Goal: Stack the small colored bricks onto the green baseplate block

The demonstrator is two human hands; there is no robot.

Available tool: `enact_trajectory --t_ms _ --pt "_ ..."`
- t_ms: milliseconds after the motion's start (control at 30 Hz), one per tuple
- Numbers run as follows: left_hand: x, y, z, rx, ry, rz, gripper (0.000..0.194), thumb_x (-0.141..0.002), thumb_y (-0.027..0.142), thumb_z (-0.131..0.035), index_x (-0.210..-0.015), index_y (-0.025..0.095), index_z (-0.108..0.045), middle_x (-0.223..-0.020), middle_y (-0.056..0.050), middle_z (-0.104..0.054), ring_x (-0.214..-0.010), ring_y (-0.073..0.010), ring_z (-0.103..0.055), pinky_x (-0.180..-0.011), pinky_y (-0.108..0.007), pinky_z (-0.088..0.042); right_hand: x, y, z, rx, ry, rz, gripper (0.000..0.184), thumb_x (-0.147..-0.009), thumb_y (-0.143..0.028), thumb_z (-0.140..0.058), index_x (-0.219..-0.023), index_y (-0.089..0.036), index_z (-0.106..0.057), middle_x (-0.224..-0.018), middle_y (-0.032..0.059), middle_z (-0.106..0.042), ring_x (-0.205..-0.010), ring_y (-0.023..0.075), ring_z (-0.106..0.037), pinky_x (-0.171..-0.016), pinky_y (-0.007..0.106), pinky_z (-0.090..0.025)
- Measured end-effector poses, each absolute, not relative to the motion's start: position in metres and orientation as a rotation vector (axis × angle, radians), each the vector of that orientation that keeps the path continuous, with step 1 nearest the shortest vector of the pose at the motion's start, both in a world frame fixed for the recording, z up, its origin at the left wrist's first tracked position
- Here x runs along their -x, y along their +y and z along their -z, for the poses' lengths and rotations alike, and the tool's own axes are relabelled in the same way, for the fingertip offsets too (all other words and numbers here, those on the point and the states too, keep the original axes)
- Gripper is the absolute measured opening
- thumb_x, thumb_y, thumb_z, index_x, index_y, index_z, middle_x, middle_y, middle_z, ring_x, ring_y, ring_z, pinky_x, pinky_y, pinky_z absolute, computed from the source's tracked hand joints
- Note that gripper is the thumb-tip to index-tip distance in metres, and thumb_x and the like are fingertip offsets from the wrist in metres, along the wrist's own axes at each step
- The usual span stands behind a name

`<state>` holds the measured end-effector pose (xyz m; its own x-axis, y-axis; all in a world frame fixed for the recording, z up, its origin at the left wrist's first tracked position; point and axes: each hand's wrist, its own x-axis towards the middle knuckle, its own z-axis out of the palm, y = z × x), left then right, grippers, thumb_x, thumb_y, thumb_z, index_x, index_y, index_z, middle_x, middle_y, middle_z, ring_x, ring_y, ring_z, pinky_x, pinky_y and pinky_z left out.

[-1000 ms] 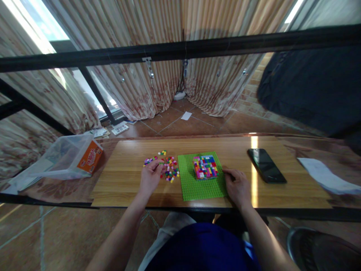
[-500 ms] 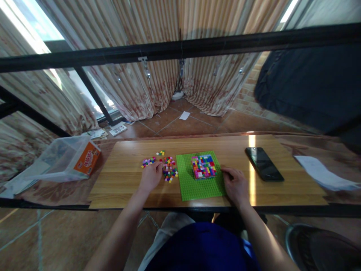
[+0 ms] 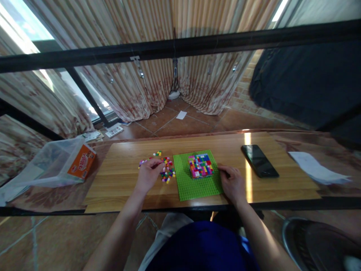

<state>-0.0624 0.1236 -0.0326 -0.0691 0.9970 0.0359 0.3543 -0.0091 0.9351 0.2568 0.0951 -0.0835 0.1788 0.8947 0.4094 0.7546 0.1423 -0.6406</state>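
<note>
My left hand (image 3: 149, 176) is over the loose toy bricks (image 3: 168, 175) left of the green baseplate (image 3: 183, 190). Its thumb and index finger are pinched together among the bricks; whatever they hold is too small to tell. On the baseplate stands a square block of many-coloured bricks (image 3: 200, 165), built up in layers. My right hand (image 3: 233, 183) rests at the baseplate's right edge, its fingers curled and closed. Its fingertips come close to the brick block, and what lies inside them is hidden.
A black phone (image 3: 259, 161) lies on the wooden board (image 3: 118, 192) to the right. At the left stands a clear plastic bin (image 3: 60, 158) with an orange label. White paper (image 3: 316, 167) lies at the far right. A dark metal bar (image 3: 197, 47) crosses beyond the table.
My left hand has shifted slightly over the loose bricks and its fingers have turned more to the right. My right hand keeps its place by the baseplate. The whole view has moved a little.
</note>
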Motion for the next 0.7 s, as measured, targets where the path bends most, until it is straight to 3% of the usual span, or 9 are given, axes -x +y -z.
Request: enact_trajectory --t_ms 333,500,700 --pt "0.004 0.119 0.022 -1.481 1.322 -1.027 0.020 -0.077 0.020 -0.060 -0.094 0.017 -0.069 -0.078 -0.003 -0.070 -0.071 -0.0153 -0.066 -0.067 -0.028 -0.053 -0.257 0.096 0.086 1.651 -1.593 -0.233 0.023 -0.085 -0.025 -0.048 -0.087 -0.020 -0.070 -0.091 0.0082 -0.071 -0.087 0.0235 -0.058 -0.081 0.039 -0.045" --pt "-0.018 0.122 0.014 -1.665 1.361 -1.048 0.022 -0.077 0.009 -0.058 -0.096 0.017 -0.063 -0.091 -0.005 -0.070 -0.084 -0.0157 -0.067 -0.079 -0.030 -0.054 -0.257 0.096 0.087 1.649 -1.569 -0.243 0.023 -0.084 -0.024 -0.048 -0.088 -0.020 -0.071 -0.093 0.0080 -0.071 -0.089 0.0232 -0.058 -0.082 0.038 -0.046" --pt "-0.032 0.126 0.005 -1.993 1.391 -0.916 0.019 -0.079 0.005 -0.056 -0.090 0.017 -0.065 -0.091 -0.004 -0.068 -0.084 -0.0153 -0.065 -0.082 -0.031 -0.052 -0.257 0.096 0.086 1.631 -1.570 -0.262 0.022 -0.084 -0.023 -0.049 -0.087 -0.020 -0.070 -0.090 0.0072 -0.071 -0.089 0.0233 -0.058 -0.082 0.038 -0.046"
